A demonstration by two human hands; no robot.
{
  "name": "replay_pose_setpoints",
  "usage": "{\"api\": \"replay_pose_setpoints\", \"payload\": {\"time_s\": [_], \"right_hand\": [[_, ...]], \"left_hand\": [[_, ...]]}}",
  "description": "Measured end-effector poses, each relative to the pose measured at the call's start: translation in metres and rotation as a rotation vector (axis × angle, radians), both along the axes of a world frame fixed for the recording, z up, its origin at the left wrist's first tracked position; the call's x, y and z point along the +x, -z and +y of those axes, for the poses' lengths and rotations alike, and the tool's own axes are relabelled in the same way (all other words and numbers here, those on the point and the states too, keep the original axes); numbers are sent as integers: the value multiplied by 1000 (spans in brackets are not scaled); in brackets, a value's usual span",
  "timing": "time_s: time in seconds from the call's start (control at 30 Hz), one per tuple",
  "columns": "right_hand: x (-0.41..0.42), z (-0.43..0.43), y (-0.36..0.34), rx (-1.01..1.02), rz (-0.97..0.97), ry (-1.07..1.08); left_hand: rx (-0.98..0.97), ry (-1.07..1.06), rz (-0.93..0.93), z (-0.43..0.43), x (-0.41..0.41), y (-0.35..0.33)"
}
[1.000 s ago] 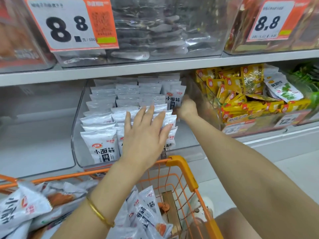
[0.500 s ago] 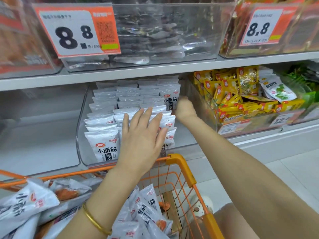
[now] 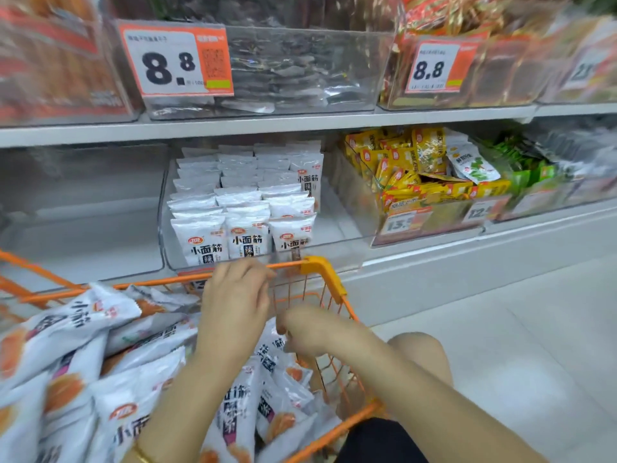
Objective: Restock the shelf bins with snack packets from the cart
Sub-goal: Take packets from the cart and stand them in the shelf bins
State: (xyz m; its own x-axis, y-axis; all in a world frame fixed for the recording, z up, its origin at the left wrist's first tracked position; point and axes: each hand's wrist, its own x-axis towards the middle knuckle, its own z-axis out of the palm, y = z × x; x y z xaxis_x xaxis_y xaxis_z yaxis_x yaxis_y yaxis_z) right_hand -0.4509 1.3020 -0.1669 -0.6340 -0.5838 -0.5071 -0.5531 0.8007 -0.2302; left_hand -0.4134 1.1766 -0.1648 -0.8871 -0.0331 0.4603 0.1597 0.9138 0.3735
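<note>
— While both hands hang over the cart (image 3: 329,279), which step is in hand?

— Pick-up. The left hand (image 3: 237,302) sits just inside the cart's front rim, knuckles up and fingers bent downward. The right hand (image 3: 314,332) is just beside it and lower, with its fingers curled toward the snack packets (image 3: 76,329) heaped in the cart. Blur hides the fingertips of both, so I cannot tell whether either hand has a packet in its grip.

— Where does the stock go?

— Into the clear shelf bin (image 3: 347,225) directly behind the cart, on the lower shelf. It holds three upright rows of white packets (image 3: 247,235) with the print facing forward. Bare floor shows along the bin's right side, beside the third row. On that evidence the bin is judged partly filled, and the cart has plenty left.

— What does the next move call for?

— Probably this: close on a few packets by their top edges and lift them clear of the rim. Turn them upright, print forward, and seat them in the free strip at the right. Keep them out of the neighbouring bin of yellow packets (image 3: 417,168).

— Any risk?

— The film wrappers look slick. A loosely held bunch may slip, or knock over the front row.
</note>
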Motion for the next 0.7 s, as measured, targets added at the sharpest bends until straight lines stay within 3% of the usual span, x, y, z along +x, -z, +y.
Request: {"api": "replay_pose_setpoints", "payload": {"time_s": [0.2,0.37,0.6,0.7], "right_hand": [[8,0,41,259,-236,-21],[14,-2,44,331,-283,-53],[8,-8,54,168,-275,131],[3,-5,49,-7,-301,282]], "left_hand": [[-10,-86,-254,-5,8,9],[-24,-89,-308,-6,10,4],[26,-69,-303,-6,12,5],[23,-66,-327,-6,13,5]]}}
